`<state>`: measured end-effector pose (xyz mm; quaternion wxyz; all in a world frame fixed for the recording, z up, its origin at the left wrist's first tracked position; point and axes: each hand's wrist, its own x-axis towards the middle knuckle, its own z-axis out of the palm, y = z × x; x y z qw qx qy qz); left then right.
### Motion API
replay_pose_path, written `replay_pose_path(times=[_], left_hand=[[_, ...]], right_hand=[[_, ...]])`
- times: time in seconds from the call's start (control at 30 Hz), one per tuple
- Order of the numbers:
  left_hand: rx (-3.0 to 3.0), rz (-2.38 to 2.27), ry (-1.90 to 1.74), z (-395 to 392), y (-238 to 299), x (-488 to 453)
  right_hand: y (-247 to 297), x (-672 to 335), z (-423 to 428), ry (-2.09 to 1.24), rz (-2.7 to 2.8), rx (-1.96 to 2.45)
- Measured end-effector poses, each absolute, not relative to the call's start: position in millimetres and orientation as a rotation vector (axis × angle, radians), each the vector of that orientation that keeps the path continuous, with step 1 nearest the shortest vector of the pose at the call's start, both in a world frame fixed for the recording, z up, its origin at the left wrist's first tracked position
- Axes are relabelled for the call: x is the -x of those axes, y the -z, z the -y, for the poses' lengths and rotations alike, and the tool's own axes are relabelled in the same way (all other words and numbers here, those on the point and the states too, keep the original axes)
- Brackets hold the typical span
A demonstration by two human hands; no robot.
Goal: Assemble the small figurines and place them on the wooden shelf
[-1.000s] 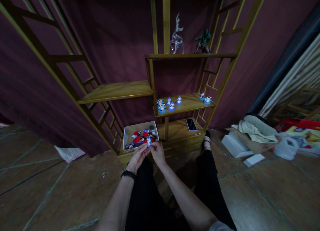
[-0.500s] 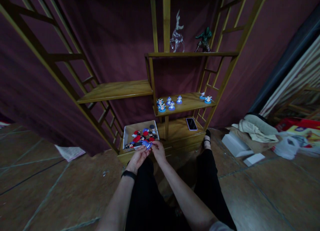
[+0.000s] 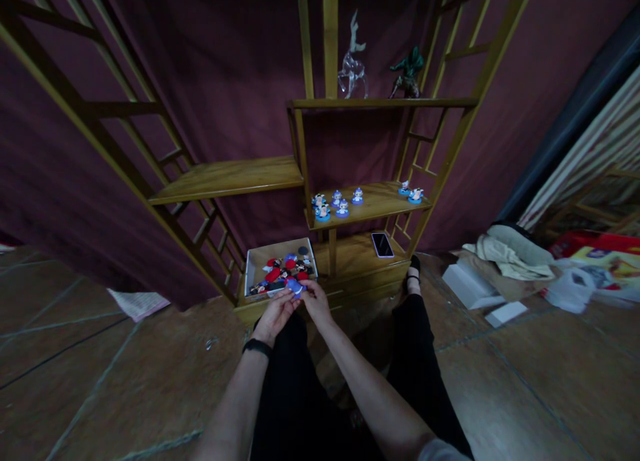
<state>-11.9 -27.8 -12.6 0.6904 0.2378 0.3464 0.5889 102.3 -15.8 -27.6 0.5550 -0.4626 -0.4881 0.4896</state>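
Observation:
Between my two hands is a small purple-blue figurine (image 3: 295, 287), held just over the near edge of a white box. My left hand (image 3: 279, 312), with a dark band on its wrist, grips it from the left and below. The fingers of my right hand (image 3: 316, 302) pinch its right side. Inside the white box (image 3: 254, 261) lie several small red, black and blue figurines (image 3: 285, 273). On the shelf to the right, several purple figurines (image 3: 342, 208) stand beside blue-based ones (image 3: 323, 212), and two more (image 3: 415, 195) are at its right end.
A phone (image 3: 383, 245) lies on the lowest wooden board. A clear deer figurine (image 3: 353, 73) and a green figure (image 3: 409, 73) stand on the upper shelf. White boxes (image 3: 471, 286), cloth (image 3: 510, 258) and plastic bags (image 3: 571, 288) lie on the floor at right.
The figurine in my hands has tilted slightly, showing a pale part. My hands have barely moved; the whole view has shifted a little.

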Motion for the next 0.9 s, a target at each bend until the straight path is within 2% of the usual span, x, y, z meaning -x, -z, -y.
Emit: replay_pose_path(times=[0.3,0.67,0.9], left_hand=[[-0.579,-0.808,-1.320,27.3,11.7,6.5],[-0.578,-0.831,-1.406,24.1,18.3,4.9],[-0.577,-0.860,-1.382,26.7,13.4,2.7]], right_hand=[[19.3,-107.8,29.5,-1.225,1.116,0.972],[43.6,-118.6,75.5,-1.271,1.025,1.145],[32.9,-123.7,54.6,-1.129,1.046,1.129]])
